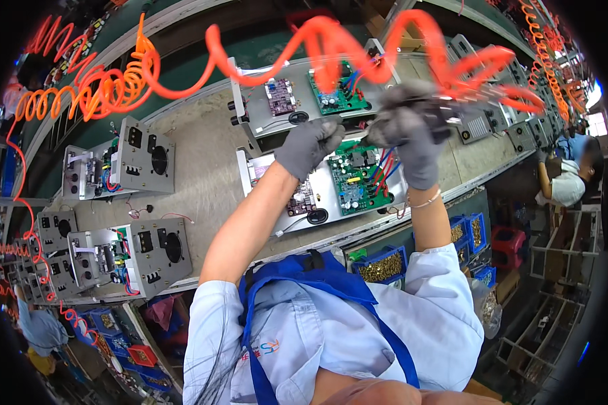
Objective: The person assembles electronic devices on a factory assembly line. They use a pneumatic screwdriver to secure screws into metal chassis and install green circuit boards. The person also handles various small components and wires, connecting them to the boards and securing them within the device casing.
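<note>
My left hand (311,146), in a grey glove, hovers above the near metal chassis (325,187) with its fingertips pressed together. Whatever they pinch is too small to tell. Beside it, my gloved right hand (412,145) is closed around a dark air tool (439,116), blurred by motion, close to an orange coiled hose (425,37). Below both hands, the near chassis carries a green circuit board (361,177) with red and blue wires and a smaller purple board (302,200). Just beyond lies a second chassis (250,121) with a similar green board (338,94).
Assembled metal units with fans (159,158) stand at the left of the bench (213,135). More grey housings (476,125) line the right. Blue bins of brass-coloured fasteners (382,266) sit below the bench edge. Orange hoses hang overhead; another person (564,179) is at far right.
</note>
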`<action>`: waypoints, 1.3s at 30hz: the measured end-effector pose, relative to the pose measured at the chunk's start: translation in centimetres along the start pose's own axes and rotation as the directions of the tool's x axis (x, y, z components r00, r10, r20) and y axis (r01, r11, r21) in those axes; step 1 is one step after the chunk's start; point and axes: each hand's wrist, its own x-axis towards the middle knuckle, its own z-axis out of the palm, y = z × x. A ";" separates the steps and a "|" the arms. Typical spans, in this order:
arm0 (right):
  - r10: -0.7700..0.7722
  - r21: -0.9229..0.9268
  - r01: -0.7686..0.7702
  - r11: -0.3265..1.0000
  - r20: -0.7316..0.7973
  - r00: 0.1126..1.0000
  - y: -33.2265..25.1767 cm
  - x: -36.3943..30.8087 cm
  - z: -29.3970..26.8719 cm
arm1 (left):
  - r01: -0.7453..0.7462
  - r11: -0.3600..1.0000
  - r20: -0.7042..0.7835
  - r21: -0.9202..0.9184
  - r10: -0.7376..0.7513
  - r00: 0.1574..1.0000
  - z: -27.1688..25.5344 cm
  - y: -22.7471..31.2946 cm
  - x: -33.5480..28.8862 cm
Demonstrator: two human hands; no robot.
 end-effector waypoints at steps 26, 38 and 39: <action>-0.361 0.050 0.402 0.914 -0.349 0.865 -2.6 0.0 -2.6 | 0.213 0.974 0.145 -0.080 -0.200 0.969 1.7 0.9 -0.8; -0.379 -0.104 0.365 0.925 -0.284 0.881 -2.8 -1.2 -3.2 | 0.298 0.954 -0.014 0.041 -0.297 0.955 3.0 -0.4 -1.5; -0.362 -0.145 0.334 0.931 -0.252 0.898 -2.3 -1.3 -3.7 | 0.303 0.953 -0.128 -0.008 -0.302 0.945 2.7 -0.7 -1.3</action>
